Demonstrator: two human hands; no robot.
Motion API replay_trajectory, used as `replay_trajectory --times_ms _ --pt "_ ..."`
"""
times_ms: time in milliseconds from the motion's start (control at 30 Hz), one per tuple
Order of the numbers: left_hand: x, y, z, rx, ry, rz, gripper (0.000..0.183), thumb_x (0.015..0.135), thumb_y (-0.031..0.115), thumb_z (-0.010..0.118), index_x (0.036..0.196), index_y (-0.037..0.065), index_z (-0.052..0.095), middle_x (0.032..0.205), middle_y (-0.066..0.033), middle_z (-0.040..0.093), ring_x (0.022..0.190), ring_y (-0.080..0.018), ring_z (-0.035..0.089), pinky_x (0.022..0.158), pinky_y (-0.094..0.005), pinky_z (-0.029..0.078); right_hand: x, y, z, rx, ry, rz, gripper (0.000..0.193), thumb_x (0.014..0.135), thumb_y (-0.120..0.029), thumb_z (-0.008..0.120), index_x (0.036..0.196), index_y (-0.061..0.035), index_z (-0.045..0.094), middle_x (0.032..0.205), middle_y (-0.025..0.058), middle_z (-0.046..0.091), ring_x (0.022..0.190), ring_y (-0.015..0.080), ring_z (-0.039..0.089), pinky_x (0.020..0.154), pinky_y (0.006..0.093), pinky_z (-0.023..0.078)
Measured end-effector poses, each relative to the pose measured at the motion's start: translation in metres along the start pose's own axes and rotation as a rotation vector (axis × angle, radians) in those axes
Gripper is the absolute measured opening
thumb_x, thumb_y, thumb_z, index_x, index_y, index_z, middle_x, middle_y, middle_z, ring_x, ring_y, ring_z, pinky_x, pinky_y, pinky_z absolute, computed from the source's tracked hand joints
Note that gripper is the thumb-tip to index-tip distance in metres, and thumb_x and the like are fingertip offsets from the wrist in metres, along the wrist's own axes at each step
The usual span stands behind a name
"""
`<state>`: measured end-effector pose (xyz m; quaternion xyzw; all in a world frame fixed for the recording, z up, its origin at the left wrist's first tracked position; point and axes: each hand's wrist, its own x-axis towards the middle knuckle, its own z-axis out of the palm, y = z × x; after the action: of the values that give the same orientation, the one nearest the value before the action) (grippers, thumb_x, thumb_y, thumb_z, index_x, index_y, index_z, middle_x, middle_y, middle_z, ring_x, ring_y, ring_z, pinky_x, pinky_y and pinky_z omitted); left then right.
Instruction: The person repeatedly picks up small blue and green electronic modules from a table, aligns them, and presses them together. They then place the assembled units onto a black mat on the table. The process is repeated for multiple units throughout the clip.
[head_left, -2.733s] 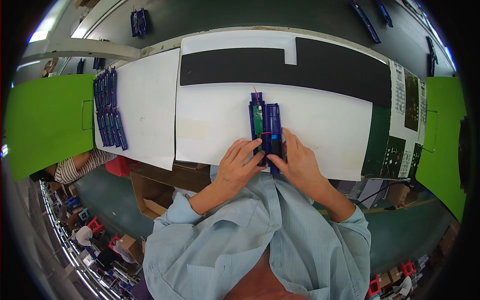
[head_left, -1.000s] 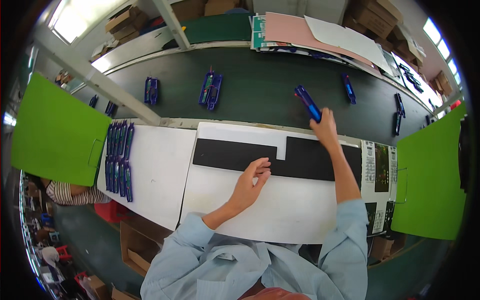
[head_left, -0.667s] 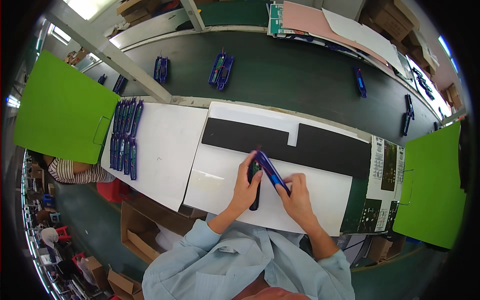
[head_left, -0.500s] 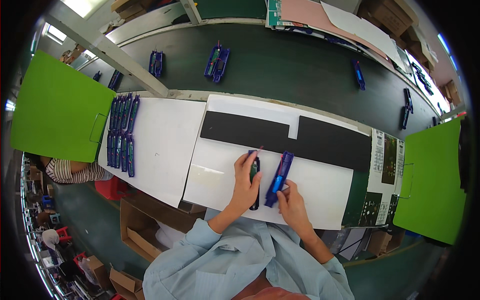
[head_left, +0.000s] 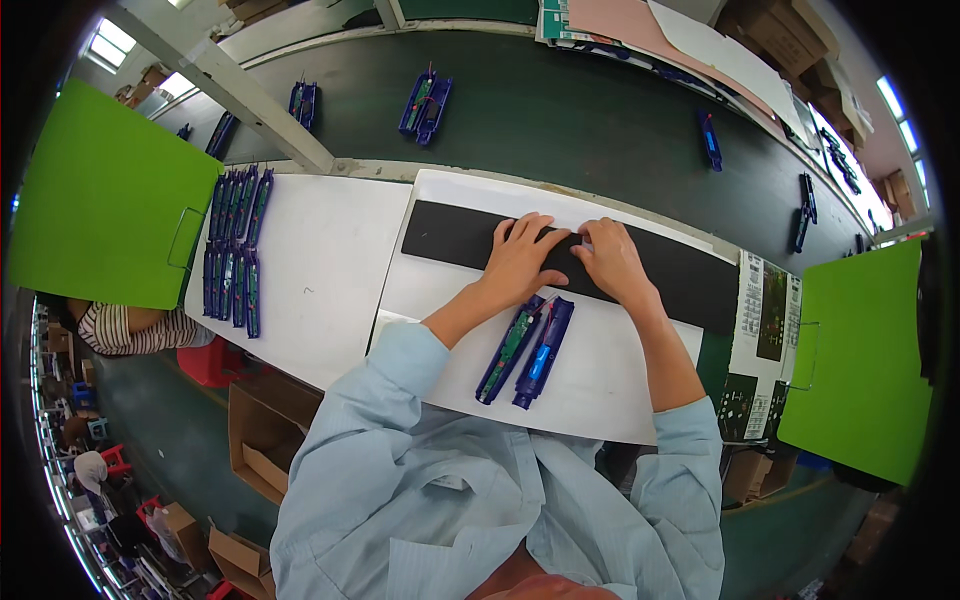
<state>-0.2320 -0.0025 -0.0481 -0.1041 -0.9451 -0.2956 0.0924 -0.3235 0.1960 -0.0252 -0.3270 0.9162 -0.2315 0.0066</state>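
Observation:
My left hand rests on a long black sheet with its fingers spread. Close beside it, my right hand has its fingers bent and drawn together at the sheet's notch; whatever they pinch is hidden. Nearer to me lie two dark-blue plastic housing halves, side by side and slanted, on the white work surface. A green circuit board fills the left housing half. The right housing half carries a bright blue cylinder. A thin red wire shows by their upper ends.
Several blue housings stand in two rows at the left, by a green panel. Another green panel is at the right. Beyond the ledge, a dark green belt carries more housings. A person's striped sleeve shows at the left.
Both hands have let go of the two housing halves, which now lie next to each other. The hands have moved away from me onto the black sheet.

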Motion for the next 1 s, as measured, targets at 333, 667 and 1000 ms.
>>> replay_trajectory --times_ms 333,667,1000 --pt "-0.002 -0.002 0.012 -0.04 0.06 -0.035 0.074 0.082 0.044 0.09 0.147 0.017 0.065 0.152 -0.0084 0.054 0.147 -0.0303 0.046 0.123 -0.0512 0.029 0.027 0.022 -0.007 0.355 -0.282 0.343 0.029 0.088 -0.02 0.085 0.105 0.0003 0.074 0.09 0.0135 0.076 0.088 0.0272 0.075 0.082 0.0388 0.058" --pt "-0.13 0.076 -0.044 -0.033 0.204 0.078 0.031 0.087 0.021 0.084 0.117 0.019 0.078 0.126 0.0005 0.068 0.122 -0.0212 0.058 0.112 -0.0468 0.031 -0.123 -0.049 -0.022 0.997 -0.192 0.515 0.013 0.099 -0.009 0.079 0.106 0.0003 0.072 0.091 -0.0003 0.071 0.084 0.0064 0.061 0.077 0.0239 0.051" --pt "-0.208 0.1 -0.015 0.056 -0.024 0.083 0.037 0.091 0.019 0.075 0.127 0.021 0.077 0.129 0.0039 0.063 0.128 -0.0135 0.055 0.122 -0.0467 0.021 -0.151 -0.083 -0.005 0.814 -0.331 0.543 0.015 0.1 -0.014 0.079 0.108 -0.0026 0.072 0.09 -0.0039 0.066 0.081 0.0051 0.053 0.075 0.0233 0.046"
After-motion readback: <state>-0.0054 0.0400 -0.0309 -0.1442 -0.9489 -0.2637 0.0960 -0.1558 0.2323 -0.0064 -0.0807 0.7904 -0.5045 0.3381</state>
